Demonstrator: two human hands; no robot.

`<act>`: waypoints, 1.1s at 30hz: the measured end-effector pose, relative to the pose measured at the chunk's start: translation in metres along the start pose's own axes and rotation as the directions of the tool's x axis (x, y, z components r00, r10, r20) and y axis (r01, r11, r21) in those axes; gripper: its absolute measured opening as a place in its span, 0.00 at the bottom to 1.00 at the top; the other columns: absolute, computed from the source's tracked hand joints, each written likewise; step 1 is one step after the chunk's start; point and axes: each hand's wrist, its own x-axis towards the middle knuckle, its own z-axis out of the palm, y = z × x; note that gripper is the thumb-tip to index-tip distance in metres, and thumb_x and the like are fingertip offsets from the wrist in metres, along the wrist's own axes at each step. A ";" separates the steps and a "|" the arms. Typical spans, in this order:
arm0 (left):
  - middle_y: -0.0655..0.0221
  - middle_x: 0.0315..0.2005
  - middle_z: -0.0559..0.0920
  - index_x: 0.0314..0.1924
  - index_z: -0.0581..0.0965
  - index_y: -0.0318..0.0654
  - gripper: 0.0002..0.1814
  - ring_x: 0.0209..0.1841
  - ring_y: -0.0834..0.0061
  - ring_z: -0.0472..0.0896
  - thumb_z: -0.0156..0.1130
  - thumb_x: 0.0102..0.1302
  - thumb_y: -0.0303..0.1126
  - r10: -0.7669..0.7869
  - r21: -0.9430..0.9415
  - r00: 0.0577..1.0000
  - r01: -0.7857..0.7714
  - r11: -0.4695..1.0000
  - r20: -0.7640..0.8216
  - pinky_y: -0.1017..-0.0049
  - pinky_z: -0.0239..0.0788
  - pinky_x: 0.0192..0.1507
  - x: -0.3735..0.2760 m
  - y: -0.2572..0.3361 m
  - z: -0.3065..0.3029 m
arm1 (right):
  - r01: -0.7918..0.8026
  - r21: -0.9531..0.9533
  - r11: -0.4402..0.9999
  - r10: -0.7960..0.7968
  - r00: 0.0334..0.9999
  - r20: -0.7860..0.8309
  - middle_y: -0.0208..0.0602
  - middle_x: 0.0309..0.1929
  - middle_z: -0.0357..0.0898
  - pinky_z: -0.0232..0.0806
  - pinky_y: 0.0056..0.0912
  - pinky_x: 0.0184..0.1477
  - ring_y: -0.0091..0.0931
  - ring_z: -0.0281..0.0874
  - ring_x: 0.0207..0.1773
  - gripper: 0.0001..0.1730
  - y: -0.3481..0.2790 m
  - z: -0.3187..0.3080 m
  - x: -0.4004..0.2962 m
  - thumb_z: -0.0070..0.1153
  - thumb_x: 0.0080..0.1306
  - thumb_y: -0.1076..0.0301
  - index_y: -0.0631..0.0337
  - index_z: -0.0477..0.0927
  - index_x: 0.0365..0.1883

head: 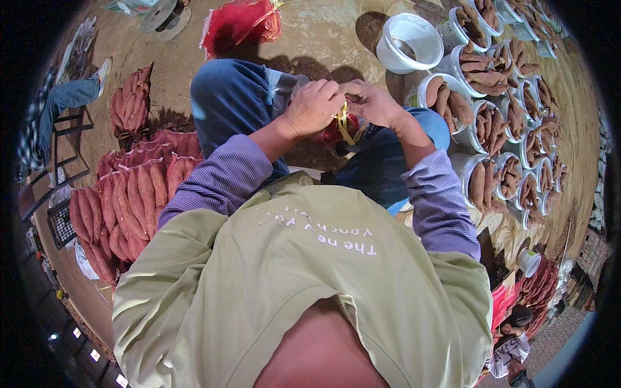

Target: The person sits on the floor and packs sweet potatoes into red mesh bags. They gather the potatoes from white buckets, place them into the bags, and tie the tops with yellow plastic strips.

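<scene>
My left hand (314,107) and my right hand (372,103) meet between my raised knees, fingers closed at the gathered top of a red mesh bag (335,131). Yellow ties (345,127) hang from that top, below my fingers. The bag is partly hidden by my hands and legs, so its contents cannot be told for certain. Further ahead on the ground lies a flat pile of red mesh bags (237,26) with yellow ties at one end.
Red mesh bags of sweet potatoes (131,203) stand at left, with one bag (132,102) apart. At right are several white buckets of sweet potatoes (449,102) and an empty white bucket (410,43). Other people (68,97) (509,347) are at the far left and lower right.
</scene>
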 end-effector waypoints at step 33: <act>0.65 0.26 0.75 0.18 0.64 0.41 0.23 0.31 0.76 0.69 0.43 0.74 0.38 -0.527 -0.757 0.544 0.486 -0.437 0.653 0.77 0.60 0.39 -0.037 0.031 -0.017 | -0.012 0.952 0.305 0.700 0.680 -0.216 0.39 0.29 0.74 0.68 0.39 0.39 0.35 0.72 0.31 0.21 0.047 0.018 0.014 0.42 0.70 0.51 0.62 0.72 0.42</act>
